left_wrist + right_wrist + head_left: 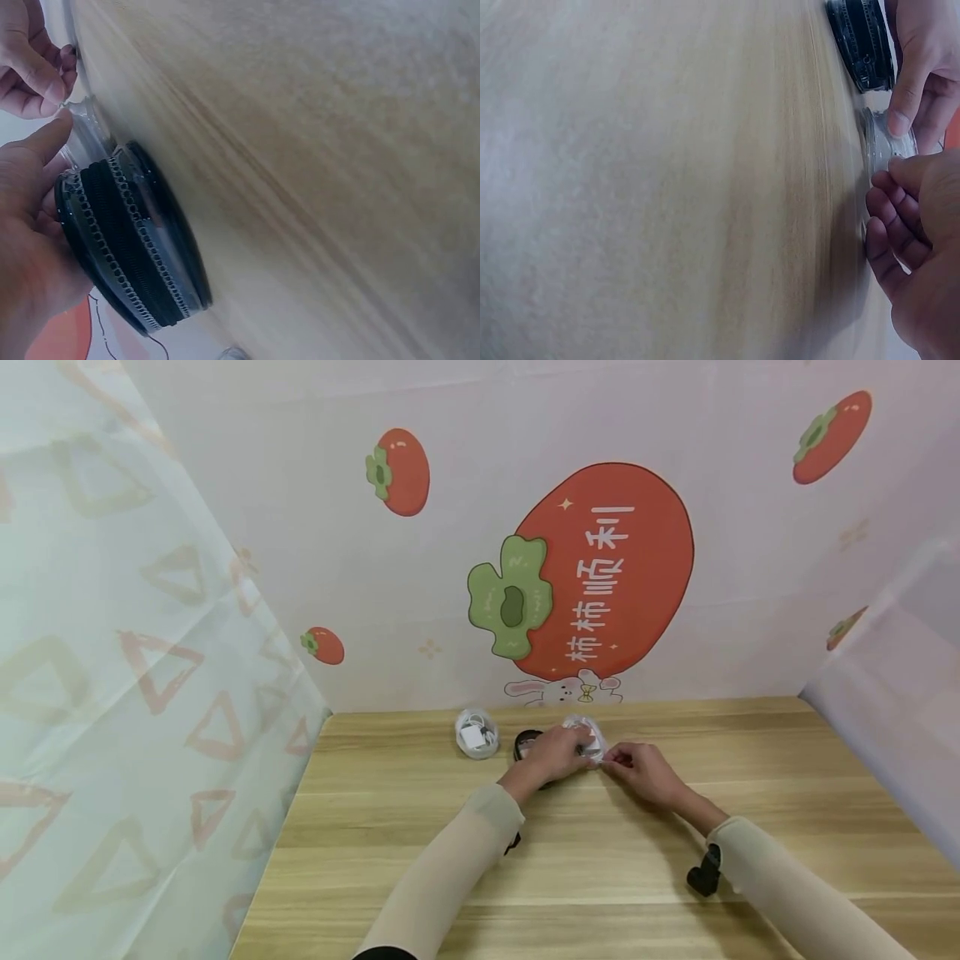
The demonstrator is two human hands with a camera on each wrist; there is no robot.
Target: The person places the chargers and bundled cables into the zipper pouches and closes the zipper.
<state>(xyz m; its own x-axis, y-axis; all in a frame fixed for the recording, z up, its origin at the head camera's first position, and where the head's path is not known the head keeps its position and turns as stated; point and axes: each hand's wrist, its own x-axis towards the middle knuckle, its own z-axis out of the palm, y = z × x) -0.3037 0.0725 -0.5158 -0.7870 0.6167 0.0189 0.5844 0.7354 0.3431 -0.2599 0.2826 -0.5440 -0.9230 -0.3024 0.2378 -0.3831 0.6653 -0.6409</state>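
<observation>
A clear round pouch lies flat near the back of the wooden table, with white contents showing through. My left hand grips it from above, its thumb against the pouch's side wall in the right wrist view. At the near right edge of this pouch, my right hand pinches a small part, its kind hidden by the fingertips. Beside my left hand is a black-trimmed round zip pouch, partly covered by that hand in the head view. Farther left sits another clear round pouch holding a white charger and cable.
The wooden table runs back to a pale wall cloth printed with persimmons. Patterned cloth also hangs along the left side and the right side. The pouches stand in a row close to the back edge.
</observation>
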